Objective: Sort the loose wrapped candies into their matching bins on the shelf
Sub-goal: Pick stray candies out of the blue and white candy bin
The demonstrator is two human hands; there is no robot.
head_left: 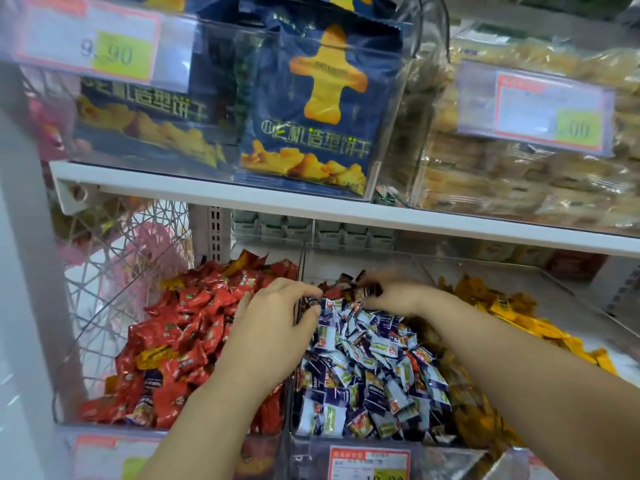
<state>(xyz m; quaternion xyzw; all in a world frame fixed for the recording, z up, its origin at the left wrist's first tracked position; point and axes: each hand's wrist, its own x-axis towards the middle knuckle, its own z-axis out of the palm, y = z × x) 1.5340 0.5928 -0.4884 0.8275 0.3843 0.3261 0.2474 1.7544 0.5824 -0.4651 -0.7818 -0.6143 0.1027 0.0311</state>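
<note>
Left hand [273,322]: over the clear divider [300,271] on the left wall of the middle bin [346,441]. Fingers curled, thumb and forefinger closed on a small dark candy [309,301] right at the divider top.

Right hand [398,296]: at the back of the middle bin, knuckles up, fingers curled round dark brown candies [373,290]. Motion blur; how many it holds cannot be told.

More dark wrappers [346,280] lie between the two hands, at the rear of the middle bin, on top of the blue-and-white candies [367,375] that fill it.

Counts:
- Three bins on this shelf: the middle bin, the red bin [104,422] just left of it and the yellow bin [554,289] just right.
- Red candies [194,306] and yellow candies [530,323] are heaped, too many to count.
- Strays in the red bin: at least two yellow wrappers [154,355] and two dark blue ones [150,384].

Above the middle bin, two navy biscuit bags [311,109] stand on the upper shelf [242,197].
</note>
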